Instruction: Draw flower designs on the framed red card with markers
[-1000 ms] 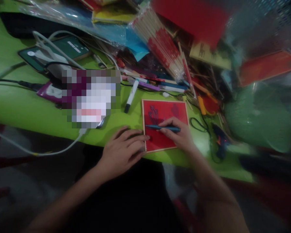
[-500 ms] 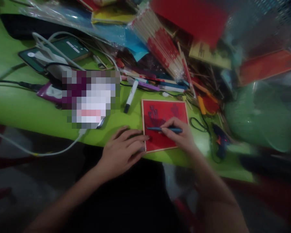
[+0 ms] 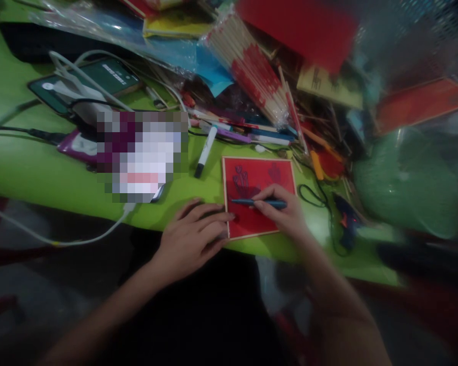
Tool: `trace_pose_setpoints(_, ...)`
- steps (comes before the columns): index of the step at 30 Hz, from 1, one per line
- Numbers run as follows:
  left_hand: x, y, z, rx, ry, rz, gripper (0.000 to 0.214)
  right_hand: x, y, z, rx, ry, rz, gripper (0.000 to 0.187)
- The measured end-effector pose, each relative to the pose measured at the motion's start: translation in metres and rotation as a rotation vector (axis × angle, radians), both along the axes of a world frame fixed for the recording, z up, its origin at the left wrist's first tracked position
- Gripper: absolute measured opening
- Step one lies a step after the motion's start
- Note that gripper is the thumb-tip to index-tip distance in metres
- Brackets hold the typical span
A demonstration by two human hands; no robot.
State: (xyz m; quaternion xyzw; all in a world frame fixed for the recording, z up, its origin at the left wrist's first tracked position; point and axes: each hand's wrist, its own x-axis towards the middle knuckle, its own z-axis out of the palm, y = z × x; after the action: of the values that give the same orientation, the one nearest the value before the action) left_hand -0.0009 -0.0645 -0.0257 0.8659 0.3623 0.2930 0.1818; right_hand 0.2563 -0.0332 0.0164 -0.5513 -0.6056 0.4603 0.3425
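Note:
A red square panel [image 3: 256,221] with a pale thin border lies flat near the table's front edge. Dark line drawings of flower-like shapes [image 3: 241,179] show on its upper part. My right hand [image 3: 280,208] rests over the panel's right side, closed around a dark blue pen [image 3: 244,202] whose tip points left at the red surface. My left hand [image 3: 196,229] lies with fingers stretched and apart, fingertips on the panel's left edge. Left of the panel, a white marker with a black cap [image 3: 206,151] lies on the table.
On the green table [image 3: 15,168] sit a phone [image 3: 107,76], a purple power strip [image 3: 76,145], a blurred-out phone [image 3: 148,157] and cables. Behind lie wrapped sticks [image 3: 248,66], pens and papers. At right are a glue gun [image 3: 345,223] and a green translucent bowl [image 3: 406,183].

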Motion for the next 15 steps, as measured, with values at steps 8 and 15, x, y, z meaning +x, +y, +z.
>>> trace_pose_setpoints(8,-0.0002,0.0003,-0.0007,0.001,0.008,-0.004,0.010,0.0025,-0.0008,0.0017,0.011,-0.027,0.001,0.018)
trace_pose_setpoints(15,-0.0003,0.0006,-0.0011,-0.004,0.007,-0.007,0.009,-0.0002,-0.0003,0.0012,0.021,-0.013,0.012,0.017)
